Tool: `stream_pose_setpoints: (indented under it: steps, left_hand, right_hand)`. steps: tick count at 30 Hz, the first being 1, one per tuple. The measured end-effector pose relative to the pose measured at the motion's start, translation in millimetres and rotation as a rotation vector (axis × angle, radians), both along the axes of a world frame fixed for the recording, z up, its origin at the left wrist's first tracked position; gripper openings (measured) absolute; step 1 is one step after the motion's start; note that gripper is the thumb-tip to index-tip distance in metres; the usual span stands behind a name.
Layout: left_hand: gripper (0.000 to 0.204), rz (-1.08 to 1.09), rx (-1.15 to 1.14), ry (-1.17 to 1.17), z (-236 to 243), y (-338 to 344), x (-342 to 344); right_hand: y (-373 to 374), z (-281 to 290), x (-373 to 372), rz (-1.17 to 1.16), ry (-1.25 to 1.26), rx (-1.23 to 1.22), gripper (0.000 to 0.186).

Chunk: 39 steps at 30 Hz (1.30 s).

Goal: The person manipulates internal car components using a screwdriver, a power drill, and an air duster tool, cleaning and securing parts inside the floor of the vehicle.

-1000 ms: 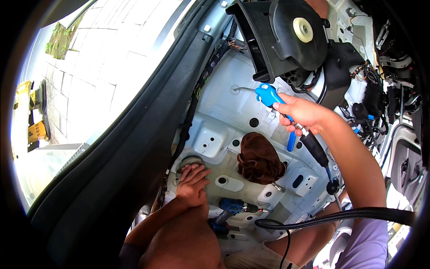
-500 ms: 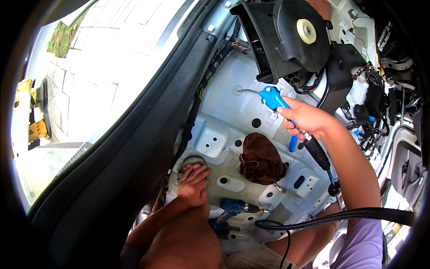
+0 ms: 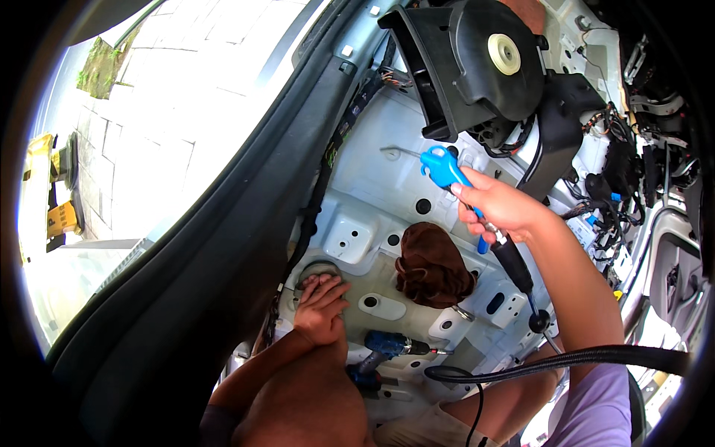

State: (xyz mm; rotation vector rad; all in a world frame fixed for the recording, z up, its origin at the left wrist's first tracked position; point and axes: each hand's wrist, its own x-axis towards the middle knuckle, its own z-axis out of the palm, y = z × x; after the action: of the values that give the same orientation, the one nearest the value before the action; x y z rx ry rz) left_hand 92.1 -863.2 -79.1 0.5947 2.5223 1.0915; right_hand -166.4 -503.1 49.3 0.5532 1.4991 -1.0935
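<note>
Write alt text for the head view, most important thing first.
The right hand grips a blue air blow gun with a thin metal nozzle, aimed at the bare pale metal floor of a stripped car interior. The left hand presses on a round floor plug. A brown rag and a blue drill lie between them.

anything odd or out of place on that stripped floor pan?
A crumpled brown rag lies on the bare metal floor pan, and a blue power tool lies loose on its side near the left hand. Loose wiring hangs at right. No damage visible.
</note>
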Motion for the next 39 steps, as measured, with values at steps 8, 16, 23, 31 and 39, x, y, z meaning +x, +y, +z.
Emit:
stream_pose_setpoints:
  steps: [8, 16, 23, 31, 39]
  left_hand:
    - [0.026, 0.011, 0.002, 0.01, 5.0, 2.1, -0.4]
    - [0.025, -0.005, 0.012, 0.071, -2.5, 5.9, 1.7]
    - [0.026, -0.085, -0.091, 0.098, 10.2, 7.4, -0.6]
    - [0.026, -0.29, -0.303, 0.058, 51.9, -13.3, 18.9]
    - [0.025, -0.34, -0.53, -0.325, 146.3, -111.9, 77.9]
  right_hand:
    - [0.8, 22.8, 85.3, 0.115, 0.235, 0.205, 0.041]
    - [-13.1, 37.0, 197.7, -0.315, 0.238, 0.144, 0.044]
    - [-21.4, 48.1, 285.5, -0.502, 0.311, 0.325, 0.052]
    - [3.2, 152.6, 331.6, -0.374, 0.531, 0.517, 0.048]
    - [90.2, 292.4, 379.4, 0.087, 0.351, 0.617, 0.031]
